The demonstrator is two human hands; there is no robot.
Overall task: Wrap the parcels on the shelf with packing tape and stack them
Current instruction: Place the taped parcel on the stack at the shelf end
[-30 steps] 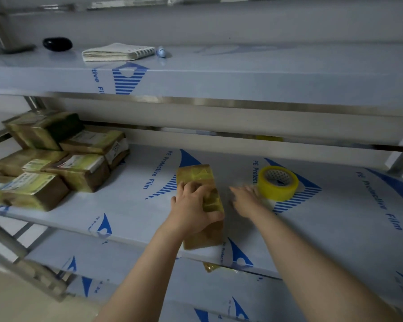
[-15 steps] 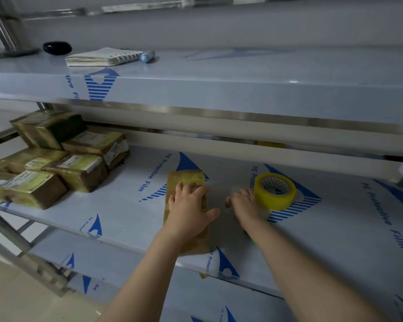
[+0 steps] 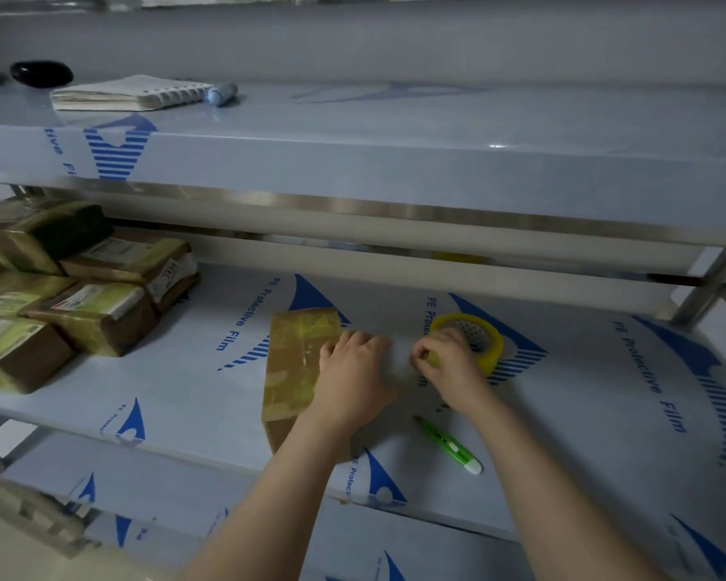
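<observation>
Head view, nearest first: my two bare forearms reach in over the front edge of the middle shelf (image 3: pixel 177 396), which is covered in blue-printed protective film. Just beside my right wrist a green cutter (image 3: pixel 447 444) lies on the film, touching nothing. My left hand (image 3: pixel 353 381) rests palm down on the right side of the parcel (image 3: pixel 292 362), fingers fairly straight and close together, pressing on its taped top. The brown parcel lies flat on the shelf, its near end close to the front edge. My right hand (image 3: pixel 451 369) is just beside the left one, its fingers curled and pinching the near side of the yellow tape roll (image 3: pixel 489 343), which lies flat on the shelf. Further left, a stack of wrapped parcels (image 3: pixel 93 312) sits well apart from the one under my hand. On the top shelf (image 3: pixel 436 153) lie a notebook (image 3: pixel 131 92), a blue pen (image 3: pixel 222 94) just beside it, and a black object (image 3: pixel 40 73).
</observation>
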